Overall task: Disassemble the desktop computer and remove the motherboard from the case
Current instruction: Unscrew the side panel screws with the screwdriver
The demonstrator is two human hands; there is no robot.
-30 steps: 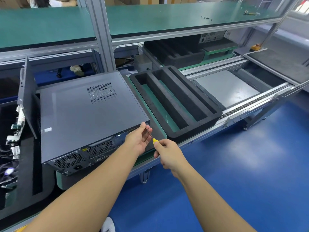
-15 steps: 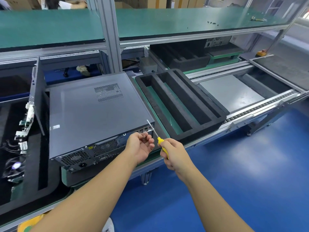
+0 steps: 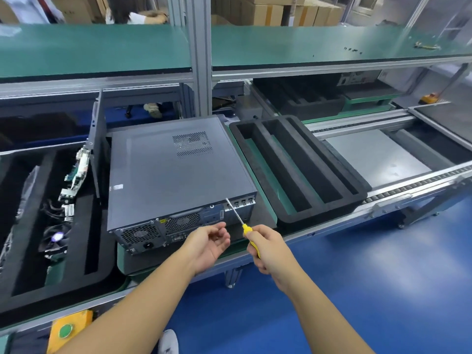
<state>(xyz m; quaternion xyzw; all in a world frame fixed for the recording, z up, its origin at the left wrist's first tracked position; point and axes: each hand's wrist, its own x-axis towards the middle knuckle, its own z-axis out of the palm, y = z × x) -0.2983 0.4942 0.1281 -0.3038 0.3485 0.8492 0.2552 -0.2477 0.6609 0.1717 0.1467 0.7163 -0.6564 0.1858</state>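
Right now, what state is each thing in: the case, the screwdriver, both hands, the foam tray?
computer case: lying flat, top cover on, rear facing the person.
screwdriver: shaft tilted, tip at the case's rear top edge.
right hand: grips the yellow handle.
left hand: palm up, fingers loose, nothing visible in it.
foam tray: right of the case, slots empty.

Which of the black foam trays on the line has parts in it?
The tray left of the computer case: boards, cables and a fan lie in it. The computer case separates it from the tray right of the case, which has bare slots; the far one shows none.
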